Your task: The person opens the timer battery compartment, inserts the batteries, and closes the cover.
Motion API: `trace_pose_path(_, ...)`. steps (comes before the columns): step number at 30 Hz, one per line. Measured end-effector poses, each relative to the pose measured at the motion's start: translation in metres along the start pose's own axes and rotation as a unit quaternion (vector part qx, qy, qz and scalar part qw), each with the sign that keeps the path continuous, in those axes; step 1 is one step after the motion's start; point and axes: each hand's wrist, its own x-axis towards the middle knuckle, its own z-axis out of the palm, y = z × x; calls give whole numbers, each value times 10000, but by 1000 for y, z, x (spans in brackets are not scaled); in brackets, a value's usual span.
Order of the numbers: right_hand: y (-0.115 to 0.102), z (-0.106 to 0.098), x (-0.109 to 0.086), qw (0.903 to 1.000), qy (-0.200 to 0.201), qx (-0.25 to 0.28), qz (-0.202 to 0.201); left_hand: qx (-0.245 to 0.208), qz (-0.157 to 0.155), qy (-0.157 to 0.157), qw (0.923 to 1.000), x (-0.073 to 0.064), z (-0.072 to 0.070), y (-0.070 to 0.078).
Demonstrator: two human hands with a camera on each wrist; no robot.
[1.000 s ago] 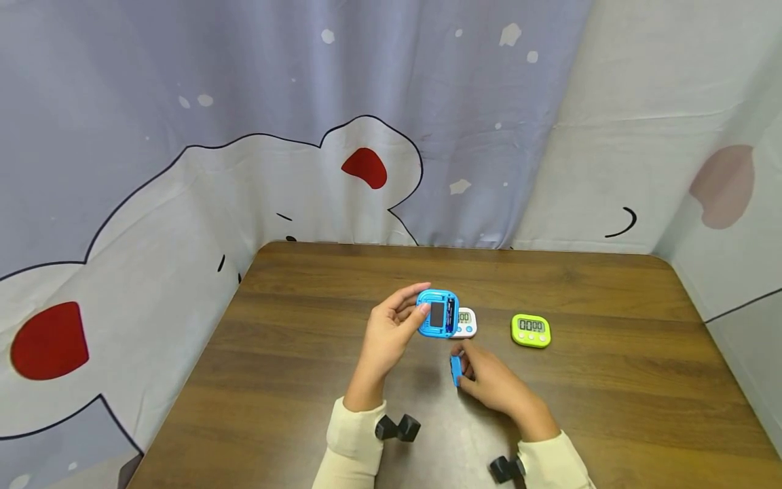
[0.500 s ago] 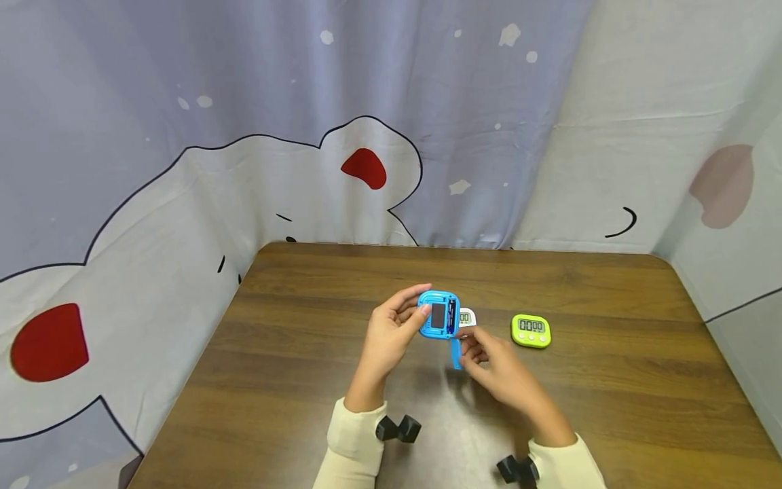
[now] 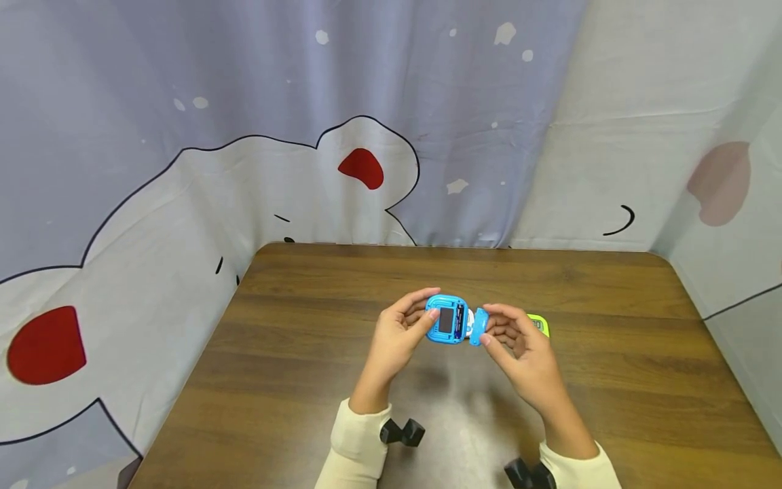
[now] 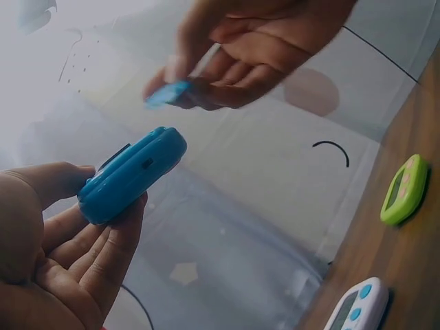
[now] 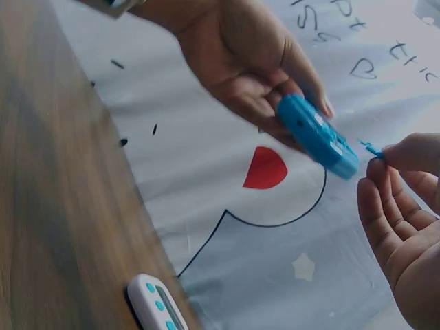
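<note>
My left hand (image 3: 394,343) grips a blue digital timer (image 3: 447,319) by its left side, with the back facing me. Its battery slot is uncovered, and a dark battery (image 3: 459,321) lies in it. Between thumb and fingers my right hand (image 3: 525,353) pinches a small blue battery cover (image 3: 479,327). In the head view the cover is upright, just right of the timer. A small gap parts cover and timer in the right wrist view, where the timer (image 5: 317,136) is seen edge-on.
A white timer (image 4: 359,306) with blue buttons lies on the wooden table (image 3: 293,367), mostly hidden behind the blue pieces in the head view. Right of it lies a green timer (image 4: 405,190), partly covered by my right hand in the head view. A printed curtain (image 3: 476,102) hangs behind.
My right hand has risen from below the timer to its right side, turning the cover to face me. The left hand has shifted slightly right with the timer.
</note>
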Motion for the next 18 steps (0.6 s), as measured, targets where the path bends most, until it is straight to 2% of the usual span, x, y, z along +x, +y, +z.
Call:
trace_pose_path(5, -3, 1, 0, 9991, -144, 391, 87, -20, 58, -127, 9999, -1, 5, 0)
trace_pose_path(18, 3, 4, 0, 9997, -21, 187, 184, 72, 42, -198, 9998, -2, 10, 2)
